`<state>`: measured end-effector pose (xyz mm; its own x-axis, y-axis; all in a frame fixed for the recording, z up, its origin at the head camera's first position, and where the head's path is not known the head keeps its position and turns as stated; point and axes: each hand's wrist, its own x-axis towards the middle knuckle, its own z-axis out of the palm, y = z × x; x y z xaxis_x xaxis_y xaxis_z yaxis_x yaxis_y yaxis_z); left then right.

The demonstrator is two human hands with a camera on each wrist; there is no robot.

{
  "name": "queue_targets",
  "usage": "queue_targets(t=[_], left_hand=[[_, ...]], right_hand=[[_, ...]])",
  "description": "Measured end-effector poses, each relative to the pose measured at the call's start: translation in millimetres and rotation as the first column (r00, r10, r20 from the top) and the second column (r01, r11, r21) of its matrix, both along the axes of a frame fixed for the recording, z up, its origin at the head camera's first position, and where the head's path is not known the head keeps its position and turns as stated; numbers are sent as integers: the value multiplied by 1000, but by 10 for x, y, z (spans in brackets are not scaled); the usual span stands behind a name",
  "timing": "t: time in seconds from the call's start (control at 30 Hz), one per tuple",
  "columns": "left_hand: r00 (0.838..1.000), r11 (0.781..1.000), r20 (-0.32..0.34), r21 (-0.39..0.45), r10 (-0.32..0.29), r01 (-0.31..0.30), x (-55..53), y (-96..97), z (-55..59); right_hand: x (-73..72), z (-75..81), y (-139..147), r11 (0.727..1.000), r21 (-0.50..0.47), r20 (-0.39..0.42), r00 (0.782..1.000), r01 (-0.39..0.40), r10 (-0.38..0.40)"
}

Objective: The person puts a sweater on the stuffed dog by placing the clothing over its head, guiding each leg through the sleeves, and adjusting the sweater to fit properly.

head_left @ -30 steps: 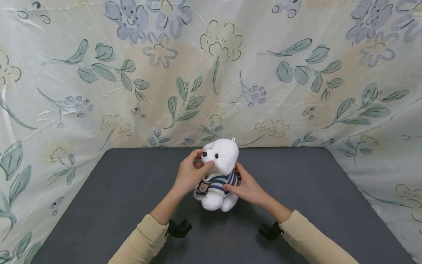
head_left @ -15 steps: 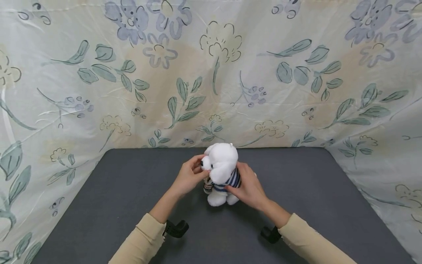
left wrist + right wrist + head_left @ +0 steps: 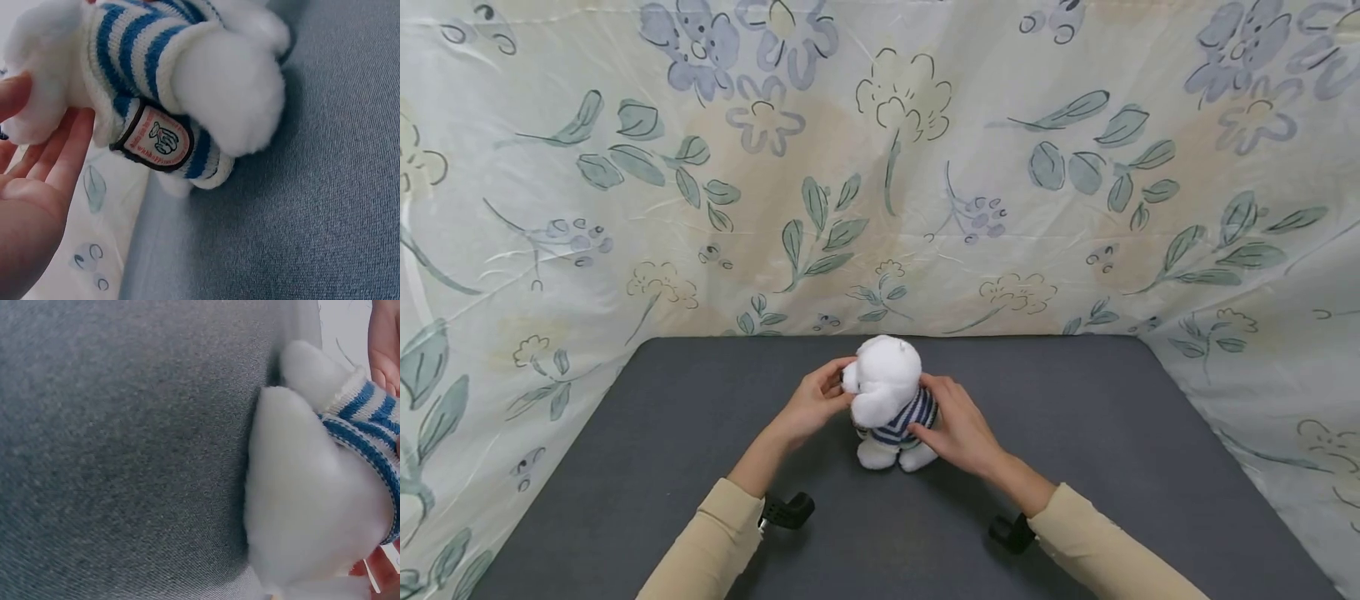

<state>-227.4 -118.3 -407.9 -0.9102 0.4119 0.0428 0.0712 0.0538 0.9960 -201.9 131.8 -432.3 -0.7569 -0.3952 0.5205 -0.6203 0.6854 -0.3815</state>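
A white plush dog (image 3: 886, 371) in a blue-and-white striped knit sweater (image 3: 904, 418) stands on its feet on the dark grey table. Its head faces left, with one floppy ear toward me. My left hand (image 3: 808, 407) holds the muzzle, thumb on the near side and fingers on the far side. In the left wrist view a black-edged badge (image 3: 159, 139) shows on the sweater. My right hand (image 3: 962, 429) grips the body from the right, thumb on the sweater and fingers behind the back. White legs (image 3: 306, 487) and the sweater hem fill the right wrist view's right side.
The grey tabletop (image 3: 722, 383) stretches out on all sides of the toy. Behind and beside it hangs a pale floral cloth (image 3: 925, 208). Black wrist-camera mounts (image 3: 790, 510) hang beneath both forearms, close over the table.
The plush dog has turned from facing front-left to facing left, and has come down and shifted slightly left in the last half second. Both hands have kept their hold on it.
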Motion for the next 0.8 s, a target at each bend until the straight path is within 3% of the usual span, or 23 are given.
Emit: queue_targets(t=[0.2, 0.47, 0.63, 0.8], left_hand=[[1000, 1000, 3, -12, -8, 8, -21, -38, -13], [1000, 1000, 9, -2, -17, 17, -14, -61, -24], [1000, 1000, 14, -25, 5, -4, 13, -62, 7], [1000, 998, 8, -55, 25, -25, 22, -48, 39]], right_hand=[[-5, 42, -19, 1000, -17, 47, 999, 0, 1], [-43, 145, 14, 995, -101, 185, 982, -21, 39], [-67, 218, 56, 984, -166, 318, 948, 58, -2], [-99, 235, 89, 975, -133, 424, 899, 180, -109]])
